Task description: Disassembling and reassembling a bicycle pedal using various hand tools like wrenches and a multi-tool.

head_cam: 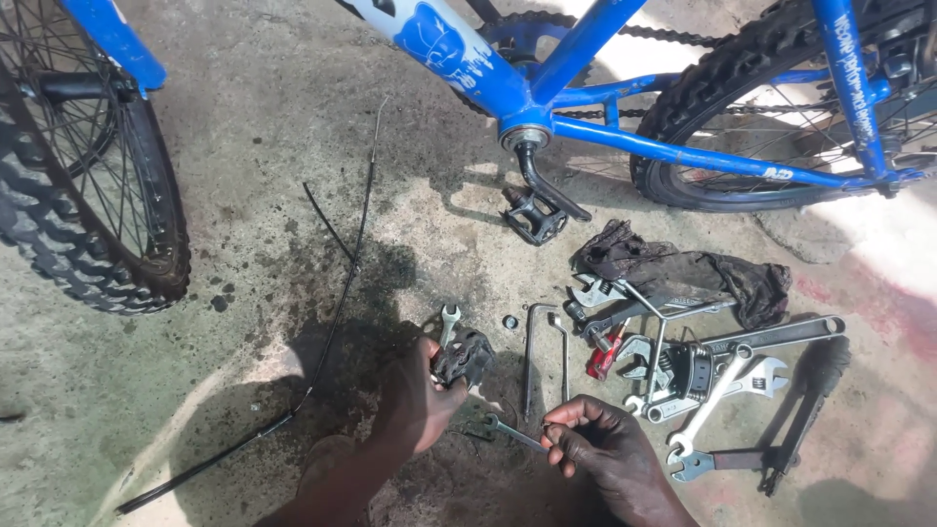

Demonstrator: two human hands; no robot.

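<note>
left hand [415, 395] holding one pedal [463, 357], right hand [595, 449] one spanner [503, 427]

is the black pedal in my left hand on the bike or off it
Off. The left hand holds the loose black pedal above the concrete ground, well apart from the bike's crank arm, which carries another pedal.

Concrete floor [244, 127] w/ wrenches [727, 385], rag [683, 273], cable [332, 322].
</note>
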